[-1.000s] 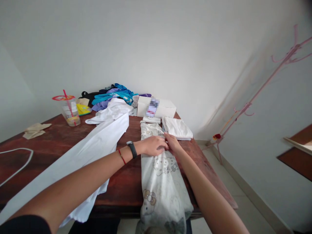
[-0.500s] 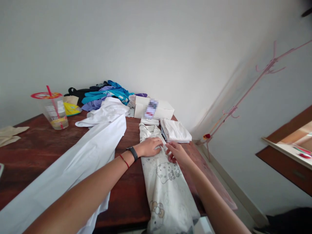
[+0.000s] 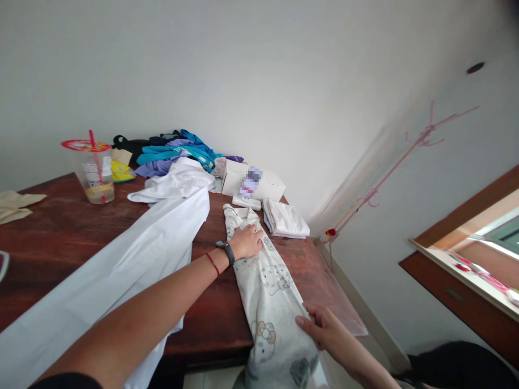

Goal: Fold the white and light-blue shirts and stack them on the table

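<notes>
A white printed garment [image 3: 267, 302] with cartoon cat faces lies folded into a long strip, its lower end hanging over the table's near edge. My left hand [image 3: 246, 242], with a dark band and a red string at the wrist, rests palm down on its upper part, fingers laid over the cloth. Lower down, my right hand [image 3: 320, 324] holds the strip's right edge between thumb and fingers; some fingertips are hidden. Left of the strip, a long white garment [image 3: 162, 237] stretches across the table and down past its near edge.
A folded white cloth [image 3: 286, 219] and a white box [image 3: 259, 181] sit beyond the strip on the dark wooden table [image 3: 214, 292]. Further back are piled clothes [image 3: 178, 154]. A lidded cup with straw [image 3: 97, 175] stands left. A pink coat rack [image 3: 377, 186] leans in view at right.
My right hand has moved from beside my left hand down along the strip's right edge, toward me. The left hand stays on the upper part. The view has shifted slightly.
</notes>
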The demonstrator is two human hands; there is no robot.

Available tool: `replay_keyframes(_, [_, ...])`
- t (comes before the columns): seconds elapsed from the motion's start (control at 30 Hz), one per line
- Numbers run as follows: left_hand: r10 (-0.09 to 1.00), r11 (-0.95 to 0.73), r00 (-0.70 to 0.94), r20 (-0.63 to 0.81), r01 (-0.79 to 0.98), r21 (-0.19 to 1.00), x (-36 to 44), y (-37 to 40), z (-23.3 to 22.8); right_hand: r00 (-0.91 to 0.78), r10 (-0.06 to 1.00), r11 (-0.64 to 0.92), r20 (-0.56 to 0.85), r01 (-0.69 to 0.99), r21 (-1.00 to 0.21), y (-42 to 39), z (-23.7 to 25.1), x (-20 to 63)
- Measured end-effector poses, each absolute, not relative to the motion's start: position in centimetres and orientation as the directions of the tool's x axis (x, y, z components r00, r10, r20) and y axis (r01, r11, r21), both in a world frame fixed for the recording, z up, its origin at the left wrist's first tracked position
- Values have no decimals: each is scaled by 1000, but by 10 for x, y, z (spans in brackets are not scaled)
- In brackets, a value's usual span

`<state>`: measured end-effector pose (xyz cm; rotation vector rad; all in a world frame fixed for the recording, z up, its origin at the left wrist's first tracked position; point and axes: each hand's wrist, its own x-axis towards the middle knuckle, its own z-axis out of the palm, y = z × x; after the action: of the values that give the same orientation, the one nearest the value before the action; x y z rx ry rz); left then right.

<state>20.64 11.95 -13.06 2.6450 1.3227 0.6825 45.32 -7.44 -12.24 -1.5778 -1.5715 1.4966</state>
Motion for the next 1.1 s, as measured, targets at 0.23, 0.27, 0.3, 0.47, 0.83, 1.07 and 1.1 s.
replay_keyframes(0.23, [780, -611, 483, 398, 724, 319, 193, 141, -129, -40, 984, -111, -172, 620, -777, -97, -153, 483])
replay_keyframes(0.27, [779, -613, 481, 402, 720, 325, 191, 146, -130, -42, 985, -99, -169, 662, -743, -102, -162, 484])
replay_keyframes(0.3, [776, -617, 485, 403, 714, 329, 188, 150, -131, -37, 987, -87, -159, 707, -702, -106, -170, 485])
replay_keyframes(0.47, [785, -619, 543, 299, 708, 338, 176, 162, -136, 25, 997, -60, -78, 874, -482, -123, -183, 486])
replay_keyframes(0.83, [806, -575, 497, 322, 786, 227, 180, 147, -127, -50, 988, -69, -146, 703, -708, -130, -173, 484])
replay_keyframes(1.07, [534, -843, 731, 425, 498, 204, 218, 101, -106, -144, 976, -116, -161, 282, -952, -129, -152, 476])
replay_keyframes(1.1, [519, -854, 757, 398, 471, 218, 223, 95, -108, -142, 976, -131, -165, 224, -966, -129, -146, 475])
